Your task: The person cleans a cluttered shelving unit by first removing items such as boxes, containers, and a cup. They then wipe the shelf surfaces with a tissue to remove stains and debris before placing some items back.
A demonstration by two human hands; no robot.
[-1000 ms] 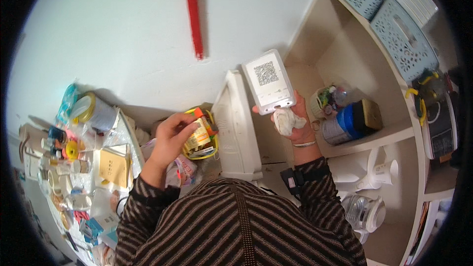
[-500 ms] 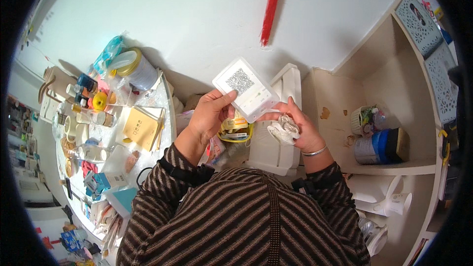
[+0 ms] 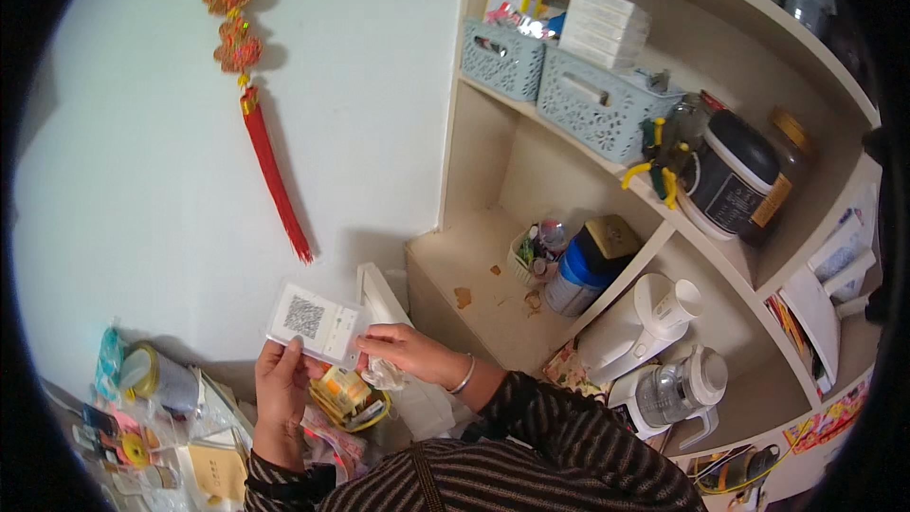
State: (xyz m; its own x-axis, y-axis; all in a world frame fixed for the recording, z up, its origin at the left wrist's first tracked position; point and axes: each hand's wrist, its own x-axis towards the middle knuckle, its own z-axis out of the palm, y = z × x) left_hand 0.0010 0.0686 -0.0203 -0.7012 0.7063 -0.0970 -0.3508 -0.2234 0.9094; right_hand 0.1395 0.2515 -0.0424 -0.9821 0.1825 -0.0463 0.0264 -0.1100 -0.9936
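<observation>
White plaque [image 3: 320,324] with a square black code on its face, held up in front of the pale wall [image 3: 142,152], above a yellow basket [image 3: 383,412]. Left hand [image 3: 282,377] has its grip closed on the plaque's lower left edge, thumb on the face, fingers behind. Right hand [image 3: 406,353] has its grip bunched around a crumpled white cloth [image 3: 383,374], fingers also at the plaque's lower right corner; how firmly they press there, can't tell.

Plaque looks light, thin and stiff, probably smooth plastic, so likely a bit slippery and could scratch or crack if dropped. Best hold: opposite edges, clear of the printed face. Cloth looks soft and near weightless; any pinch should do.

Surface and room: cluttered table [image 3: 230,408] at lower left, carrying a tan notebook [image 3: 216,472] and a gold-rimmed tin [image 3: 163,381]. Red tassel [image 3: 275,180] hangs on the wall. Beige shelf unit [image 3: 482,166] on the right: perforated blue-grey basket [image 3: 592,123] and yellow-handled pliers [image 3: 664,175] up top, blue-and-black tub [image 3: 576,289] in the lower corner compartment, white jug [image 3: 626,332] and glass carafe [image 3: 664,393] beside it.
</observation>
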